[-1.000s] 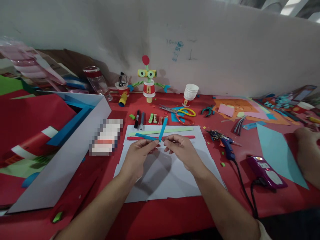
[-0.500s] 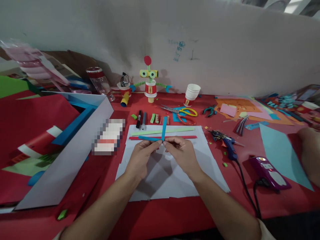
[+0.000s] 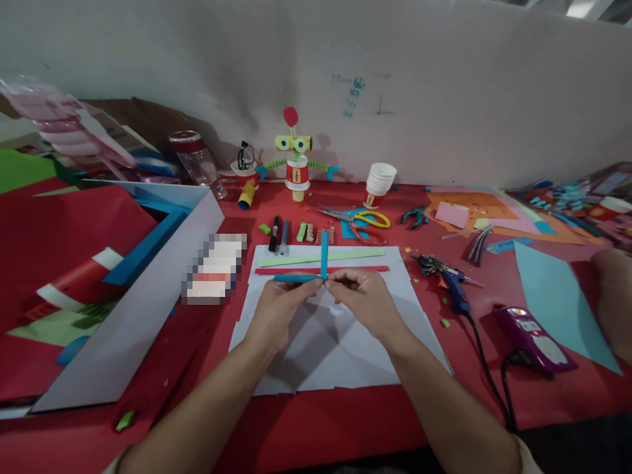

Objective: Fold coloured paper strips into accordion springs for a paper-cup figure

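Observation:
Two blue paper strips [image 3: 324, 255] meet at a corner, one pointing away from me and the other out to the left. My left hand [image 3: 282, 304] pinches them at the corner, with the left strip lying over its fingers. At the same corner my right hand [image 3: 363, 299] closes its thumb and finger on the strips. Both hands are over white paper sheets [image 3: 336, 355]. Just beyond the hands a red strip [image 3: 261, 271] and a light green strip [image 3: 345, 255] lie across the sheets.
Behind stand a paper-cup figure [image 3: 297, 172] and stacked cups [image 3: 380, 181]. Scissors [image 3: 360, 217], markers [image 3: 273, 236] and folded paper pieces lie nearer. On the right are a glue gun [image 3: 455, 289], a purple device [image 3: 536, 339] and another person's arm. A box [image 3: 143, 289] stands left.
The left-pointing blue strip is now more level, and the upright one points more directly away from me. Both hands keep their pinch at the corner.

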### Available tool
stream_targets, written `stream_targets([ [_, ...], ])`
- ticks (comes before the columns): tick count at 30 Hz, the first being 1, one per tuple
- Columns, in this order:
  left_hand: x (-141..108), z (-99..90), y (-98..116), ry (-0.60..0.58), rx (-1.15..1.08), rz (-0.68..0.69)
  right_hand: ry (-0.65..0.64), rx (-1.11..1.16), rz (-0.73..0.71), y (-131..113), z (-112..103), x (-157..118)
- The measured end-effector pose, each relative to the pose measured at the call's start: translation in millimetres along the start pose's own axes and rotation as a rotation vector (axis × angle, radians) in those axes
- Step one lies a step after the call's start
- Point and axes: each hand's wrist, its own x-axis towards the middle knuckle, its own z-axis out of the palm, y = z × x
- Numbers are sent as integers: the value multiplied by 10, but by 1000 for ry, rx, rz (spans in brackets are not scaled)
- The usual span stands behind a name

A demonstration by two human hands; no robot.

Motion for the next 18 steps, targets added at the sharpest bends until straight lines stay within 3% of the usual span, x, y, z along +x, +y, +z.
stream_targets([
  [10, 48, -27, -44, 35, -120, -72, 34, 200, 1, 22, 89, -7],
  [18, 17, 8, 3, 11, -53, -40, -1, 440, 139, 16, 89, 30],
])
